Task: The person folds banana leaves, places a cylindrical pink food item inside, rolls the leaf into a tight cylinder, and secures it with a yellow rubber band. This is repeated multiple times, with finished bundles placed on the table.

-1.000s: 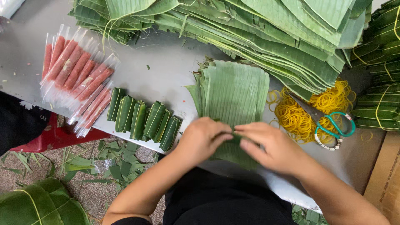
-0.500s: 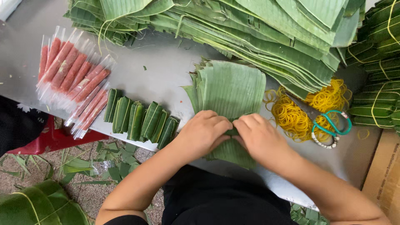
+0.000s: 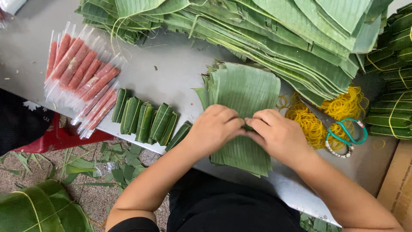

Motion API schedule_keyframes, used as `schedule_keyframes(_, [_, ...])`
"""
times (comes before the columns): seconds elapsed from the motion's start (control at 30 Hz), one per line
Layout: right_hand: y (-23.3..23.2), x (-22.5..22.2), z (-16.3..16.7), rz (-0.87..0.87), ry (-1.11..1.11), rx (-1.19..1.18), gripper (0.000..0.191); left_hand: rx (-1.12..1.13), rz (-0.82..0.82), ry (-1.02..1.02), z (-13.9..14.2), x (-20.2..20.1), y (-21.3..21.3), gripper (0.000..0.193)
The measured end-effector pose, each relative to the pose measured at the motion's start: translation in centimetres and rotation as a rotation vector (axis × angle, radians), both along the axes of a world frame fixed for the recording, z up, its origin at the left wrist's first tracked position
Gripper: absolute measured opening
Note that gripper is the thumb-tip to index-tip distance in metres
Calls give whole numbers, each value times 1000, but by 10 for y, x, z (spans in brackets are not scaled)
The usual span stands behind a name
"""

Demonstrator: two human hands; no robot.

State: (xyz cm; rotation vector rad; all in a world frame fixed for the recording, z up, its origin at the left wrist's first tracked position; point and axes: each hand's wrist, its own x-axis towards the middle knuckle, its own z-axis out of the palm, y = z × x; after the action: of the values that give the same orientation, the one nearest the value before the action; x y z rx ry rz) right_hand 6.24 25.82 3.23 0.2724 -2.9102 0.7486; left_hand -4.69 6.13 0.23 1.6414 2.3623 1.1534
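Note:
My left hand [image 3: 216,127] and my right hand [image 3: 276,133] meet over a stack of cut green banana leaves [image 3: 245,90] on the grey table [image 3: 171,73]. The fingertips of both hands pinch together at the middle of the stack, closed around something small and green that they mostly hide. To the left lie several leaf-wrapped rolls tied with yellow bands [image 3: 146,120]. Farther left are several red sausage sticks in clear plastic sleeves [image 3: 82,74].
A big pile of long banana leaves [image 3: 274,30] fills the back of the table. Yellow rubber bands [image 3: 334,112] and green-handled scissors [image 3: 343,133] lie right of my hands. Bundled leaf stacks [image 3: 395,77] stand at the far right. Leaf scraps litter the floor [image 3: 86,172].
Both hands have drawn closer together on the leaf stack and now pinch at its middle. The rest of the table looks the same.

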Motion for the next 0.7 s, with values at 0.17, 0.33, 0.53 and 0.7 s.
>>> schedule_keyframes(0.17, [-3,-8,3,-107,21,63,30,-34,63,-65,0,4,6,31])
schedule_keyframes(0.33, [0,-16,4,-118,148,141,26,-42,222,18,0,-5,22,29])
schedule_keyframes(0.53, [-2,-17,5,-135,60,214,37,-63,103,3,5,-11,23,36])
schedule_keyframes(0.7, [0,-14,-1,-90,62,142,36,-221,43,-79,-2,-22,10,29])
